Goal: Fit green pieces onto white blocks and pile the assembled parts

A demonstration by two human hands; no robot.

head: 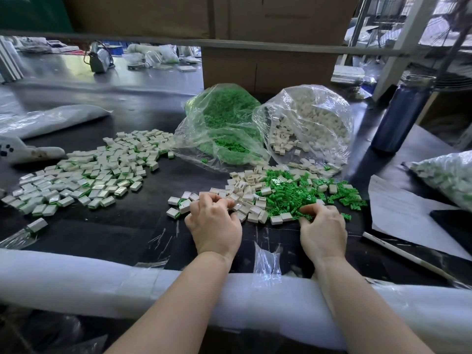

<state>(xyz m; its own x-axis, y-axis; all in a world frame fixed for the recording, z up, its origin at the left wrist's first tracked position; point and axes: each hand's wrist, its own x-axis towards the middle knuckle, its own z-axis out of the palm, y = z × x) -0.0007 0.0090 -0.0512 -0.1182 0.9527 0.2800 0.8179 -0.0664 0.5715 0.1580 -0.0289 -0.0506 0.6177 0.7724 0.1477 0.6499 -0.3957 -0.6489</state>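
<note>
Loose white blocks (pixel 249 192) lie in a heap in front of me on the black table (pixel 115 226). Beside them on the right spreads a heap of small green pieces (pixel 298 194). My left hand (pixel 213 222) rests at the near edge of the white blocks, fingers curled down among them; what it holds is hidden. My right hand (pixel 323 226) sits at the near edge of the green pieces, fingertips curled into them. A wide pile of assembled white-and-green parts (pixel 86 175) covers the table to the left.
Two clear bags stand behind the heaps, one of green pieces (pixel 222 123), one of white blocks (pixel 309 121). A dark blue bottle (pixel 402 113) stands at right, with white paper (pixel 406 215) and another bag of parts (pixel 449 175). White foam padding (pixel 102 282) lines the near edge.
</note>
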